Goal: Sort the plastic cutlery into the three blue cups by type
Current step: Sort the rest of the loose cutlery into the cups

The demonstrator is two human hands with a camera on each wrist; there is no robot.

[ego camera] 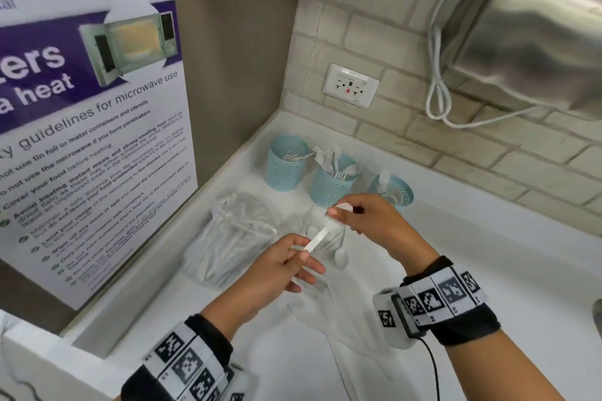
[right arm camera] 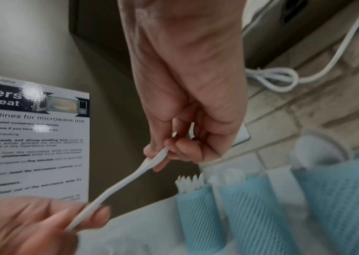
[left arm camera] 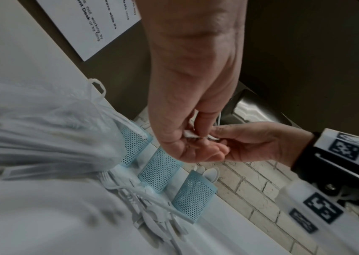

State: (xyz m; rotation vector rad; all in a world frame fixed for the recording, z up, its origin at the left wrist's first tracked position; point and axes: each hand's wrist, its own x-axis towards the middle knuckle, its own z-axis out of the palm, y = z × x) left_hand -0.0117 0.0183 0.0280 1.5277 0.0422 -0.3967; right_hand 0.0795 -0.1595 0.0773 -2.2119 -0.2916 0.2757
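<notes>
White tabletop [ego camera: 456, 270], corner. Three blue cups: left cup [ego camera: 286, 169] cutlery unclear, middle cup [ego camera: 332, 185] forks plus spoons, right cup [ego camera: 395, 192] spoons. Both hands pinch one spoon [ego camera: 321, 236] above loose pile: left hand [ego camera: 286, 267] handle, right hand [ego camera: 368, 221] bowl. Risk: fumbled handover drops it; middle cup stays mixed.

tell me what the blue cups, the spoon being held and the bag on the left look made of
Blue cups: probably moulded plastic, matte, given the walls pierced with a fine mesh of holes; coated metal mesh can't be ruled out.
Spoon: white plastic, dull finish, with a thin handle, held between the left hand and right hand.
Bag: thin clear plastic film, crinkled and glossy, with cutlery showing through.
</notes>
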